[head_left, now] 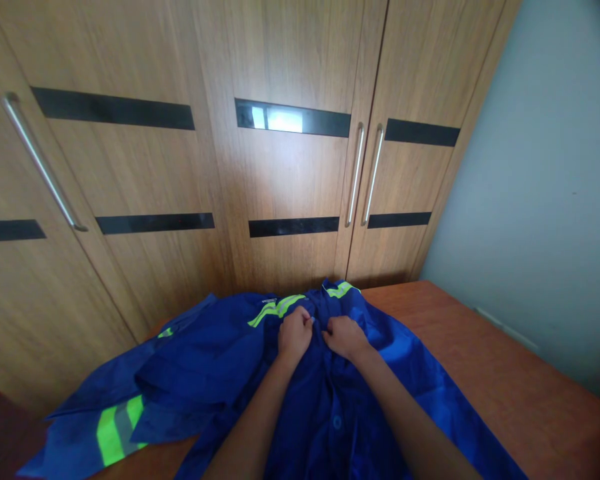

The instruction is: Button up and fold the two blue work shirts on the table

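A blue work garment (205, 360) with yellow-green and grey reflective strips lies spread over the wooden surface. Its front opening runs down the middle, with a round button (337, 421) low on it. My left hand (296, 332) is closed on the cloth at the left edge of the opening, near the upper strip. Just to its right, my right hand (344, 335) is closed on the opposite edge. The two hands are a small gap apart. What lies between the fingertips is too small to make out.
A wooden wardrobe (290, 180) with black strips and metal handles stands right behind the garment. The reddish-brown wooden surface (460, 347) reaches to the right, up to a pale wall (545, 173). A striped sleeve (120, 427) spreads out at the lower left.
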Tool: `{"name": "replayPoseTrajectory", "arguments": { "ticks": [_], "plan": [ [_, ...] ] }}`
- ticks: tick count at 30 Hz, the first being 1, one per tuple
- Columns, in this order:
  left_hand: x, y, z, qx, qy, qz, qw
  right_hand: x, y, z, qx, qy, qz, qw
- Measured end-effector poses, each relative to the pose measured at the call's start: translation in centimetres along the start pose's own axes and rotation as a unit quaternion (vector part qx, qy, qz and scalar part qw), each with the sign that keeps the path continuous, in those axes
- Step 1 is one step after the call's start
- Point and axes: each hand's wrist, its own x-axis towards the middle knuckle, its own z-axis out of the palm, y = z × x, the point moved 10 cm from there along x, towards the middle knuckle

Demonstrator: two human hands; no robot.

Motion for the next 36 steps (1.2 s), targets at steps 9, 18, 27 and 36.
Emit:
{"name": "replayPoseTrajectory", "arguments": {
  "ticks": [9,18,27,36],
  "plan": [
    [-0.6,0.4,-1.8,-0.084,0.049,0.019,0.995,0.7,0.5,1.2,0.054,-0.015,0.095,0.994],
    [-2.1,0.3,-3.8,-0.177,0.072,0.047,0.981,-1.3,2.6,-0.8,0.354,0.064,0.035,0.932],
    [-3.5,2.3,-3.7,-0.185,0.06,0.082,0.978,-3.3,1.2,0.3,0.637,0.086,0.026,0.766],
    [-4.2,3.2,-3.5,-0.144,0.055,0.122,0.98,-3.5,-0.4,-0.5,0.479,0.122,-0.026,0.869]
  ]
}}
